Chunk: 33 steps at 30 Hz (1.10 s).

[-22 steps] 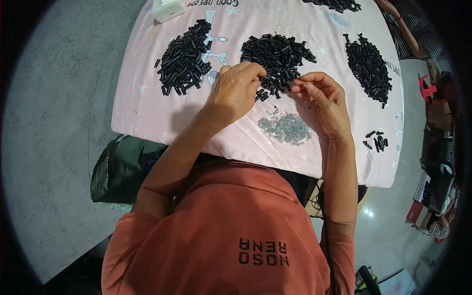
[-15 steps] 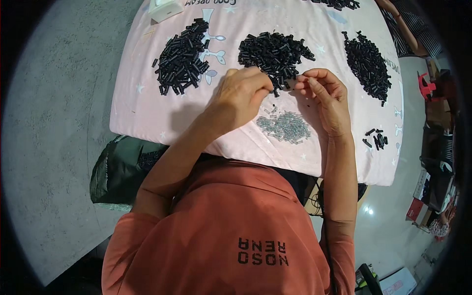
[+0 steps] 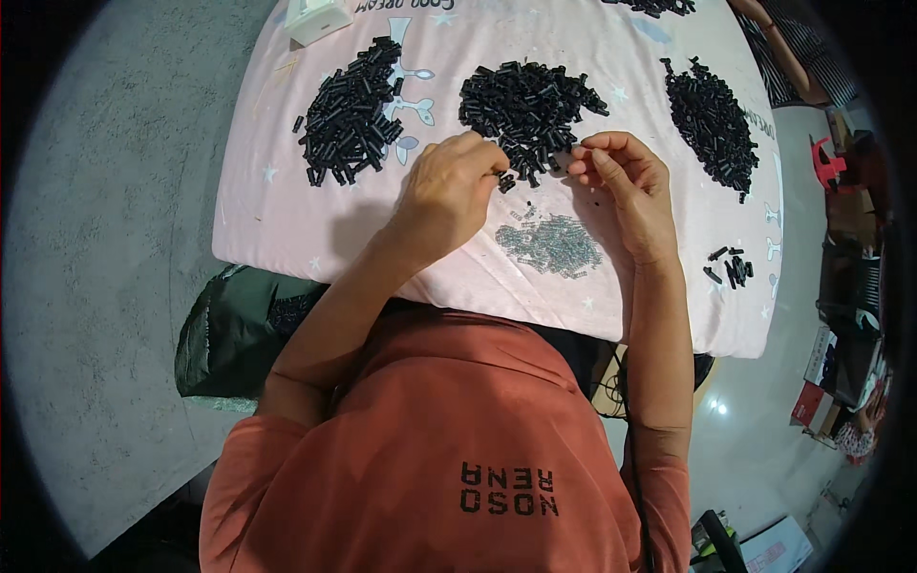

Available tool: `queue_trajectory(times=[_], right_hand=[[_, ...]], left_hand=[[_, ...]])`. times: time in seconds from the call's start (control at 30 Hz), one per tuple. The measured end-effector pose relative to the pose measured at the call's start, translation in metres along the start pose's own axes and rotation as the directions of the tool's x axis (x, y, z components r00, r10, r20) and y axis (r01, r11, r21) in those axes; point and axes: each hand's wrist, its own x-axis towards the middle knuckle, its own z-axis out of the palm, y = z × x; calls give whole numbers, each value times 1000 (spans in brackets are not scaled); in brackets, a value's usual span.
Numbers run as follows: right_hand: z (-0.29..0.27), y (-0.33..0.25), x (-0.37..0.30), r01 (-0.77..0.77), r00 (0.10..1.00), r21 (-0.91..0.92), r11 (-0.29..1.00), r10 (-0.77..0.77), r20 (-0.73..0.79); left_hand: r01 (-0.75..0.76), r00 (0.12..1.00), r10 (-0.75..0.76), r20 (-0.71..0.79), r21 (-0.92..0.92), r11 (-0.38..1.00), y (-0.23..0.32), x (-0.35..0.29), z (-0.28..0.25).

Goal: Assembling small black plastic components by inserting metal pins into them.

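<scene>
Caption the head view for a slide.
Left hand and right hand at a heap of small black cylindrical pieces, pale grey pile of tiny pieces nearby.

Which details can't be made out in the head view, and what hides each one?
In the head view:
Left hand: whether it holds anything is hidden beneath its own fingers.
Right hand: anything pinched there is too small to tell.
Small glinting pieces: too small to count.
Farthest black pile: cut off by the top edge.
White box: also cut off by the top edge.
</scene>
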Motion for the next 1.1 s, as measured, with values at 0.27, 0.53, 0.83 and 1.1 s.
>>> queue_trajectory(times=[0.27, 0.53, 0.83, 1.1], right_hand=[[4, -1, -2, -9, 1000, -68, 998, 9, 4], [2, -1, -2, 1, 999, -119, 993, 3, 36], [3, 0, -2, 2, 999, -78, 997, 2, 51], [5, 1, -3, -5, 999, -72, 997, 9, 47]], left_hand=[[89, 993, -91, -75, -33, 995, -5, 9, 12], [92, 995, -89, -38, 67, 994, -4, 16, 13], [16, 999, -14, -36, 39, 999, -1, 9, 9], [71, 996, -73, -54, -31, 997, -15, -6, -2]])
